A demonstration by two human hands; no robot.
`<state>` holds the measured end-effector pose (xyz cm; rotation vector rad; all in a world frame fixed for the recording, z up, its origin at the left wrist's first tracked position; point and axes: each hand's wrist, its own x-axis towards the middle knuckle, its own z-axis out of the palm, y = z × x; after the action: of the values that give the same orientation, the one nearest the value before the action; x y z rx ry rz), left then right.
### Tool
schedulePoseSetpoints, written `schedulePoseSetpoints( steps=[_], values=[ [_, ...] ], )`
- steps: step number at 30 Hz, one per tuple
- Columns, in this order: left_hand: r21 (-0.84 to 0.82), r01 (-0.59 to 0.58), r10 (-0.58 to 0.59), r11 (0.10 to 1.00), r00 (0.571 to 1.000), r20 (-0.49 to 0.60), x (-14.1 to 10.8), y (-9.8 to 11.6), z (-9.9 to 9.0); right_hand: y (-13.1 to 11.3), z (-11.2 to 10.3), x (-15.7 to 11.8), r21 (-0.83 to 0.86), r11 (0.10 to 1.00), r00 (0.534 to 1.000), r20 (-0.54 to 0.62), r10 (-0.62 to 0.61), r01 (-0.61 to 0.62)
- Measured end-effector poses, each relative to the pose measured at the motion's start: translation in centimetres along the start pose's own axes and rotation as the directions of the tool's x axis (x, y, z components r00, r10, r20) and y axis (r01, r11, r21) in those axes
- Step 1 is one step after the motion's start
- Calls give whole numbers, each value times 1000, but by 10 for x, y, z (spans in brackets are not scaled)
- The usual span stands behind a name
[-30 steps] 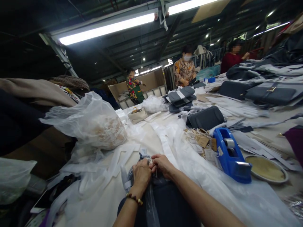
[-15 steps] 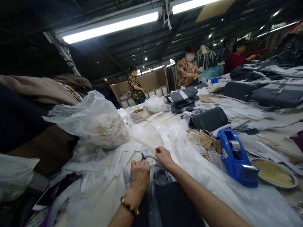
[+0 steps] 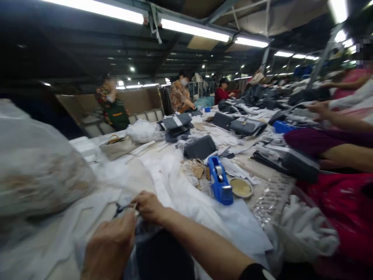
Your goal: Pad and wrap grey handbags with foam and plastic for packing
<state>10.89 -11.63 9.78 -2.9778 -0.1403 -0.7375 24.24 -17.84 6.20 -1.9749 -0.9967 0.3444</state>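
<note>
2 hands (image 3: 150,208) meet at a dark bag (image 3: 164,254).

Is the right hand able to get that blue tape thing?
Probably yes: the blue tape dispenser stands to the right of the right hand, with mostly low white plastic sheeting between them. That hand looks busy beside the left hand, though, so it may need to come away first.

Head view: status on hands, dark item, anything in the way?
Left hand and right hand close together at far end of dark item. Grip blurred. Blue tape dispenser off to the right, apart from both.
</note>
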Motion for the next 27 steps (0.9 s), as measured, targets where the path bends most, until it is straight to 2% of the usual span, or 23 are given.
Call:
schedulePoseSetpoints(
  steps=[1, 3, 4, 5, 6, 8, 10, 11, 12, 13, 15, 18, 19, 22, 24, 25, 27],
  values=[
    [10, 27, -27, 1000, 1000, -15, -1, 2, -6, 1, -4, 4, 18, 999, 999, -14, 33, -33],
    [8, 155, -155, 988, 988, -22, -6, -2, -13, 9, -12, 17, 51, 992, 992, -38, 117, -115],
    [-10, 246, -246, 969, 969, -9, -12, -8, -14, 15, -16, 25, 67, 985, 986, -47, 160, -157],
    [-60, 361, -361, 931, 932, 22, -20, -17, -15, 21, -20, 32, 76, 975, 976, -50, 211, -207],
    [-128, 486, -481, 864, 874, 71, -31, -28, -14, 26, -24, 37, 77, 963, 964, -49, 261, -257],
    [-263, 705, -677, 658, 708, 202, -60, -49, -11, 34, -33, 39, 60, 938, 937, -64, 345, -341],
    [-336, 821, -763, 461, 560, 323, -93, -64, -5, 36, -41, 27, 27, 919, 915, -81, 395, -394],
    [-357, 848, -774, 390, 513, 372, -109, -68, -1, 36, -44, 16, 11, 915, 911, -86, 403, -404],
    [-383, 861, -769, 335, 485, 416, -122, -70, 4, 36, -45, 1, -1, 916, 913, -86, 400, -401],
    [-422, 863, -754, 278, 468, 461, -133, -68, 9, 35, -45, -16, -10, 919, 916, -78, 393, -395],
    [-509, 844, -710, 168, 462, 532, -147, -60, 20, 38, -38, -55, -16, 923, 922, -46, 384, -385],
    [-616, 787, -654, 27, 480, 585, -149, -42, 30, 47, -17, -109, -12, 906, 906, 19, 423, -423],
    [-654, 755, -626, -47, 488, 608, -147, -36, 31, 51, -10, -122, 54, 900, 901, 13, 433, -433],
    [-723, 589, -506, -360, 528, 682, -145, -26, 24, 59, 3, -143, 199, 887, 905, -2, 425, -416],
    [-700, 492, -450, -517, 540, 711, -151, -22, 17, 60, 6, -148, 233, 892, 919, 19, 393, -386],
    [-689, 475, -441, -548, 536, 720, -158, -20, 13, 60, 6, -151, 231, 905, 931, 18, 364, -358],
    [-693, 471, -460, -546, 522, 718, -176, -14, 9, 63, 9, -159, 203, 935, 954, -14, 298, -289]
  ],
)
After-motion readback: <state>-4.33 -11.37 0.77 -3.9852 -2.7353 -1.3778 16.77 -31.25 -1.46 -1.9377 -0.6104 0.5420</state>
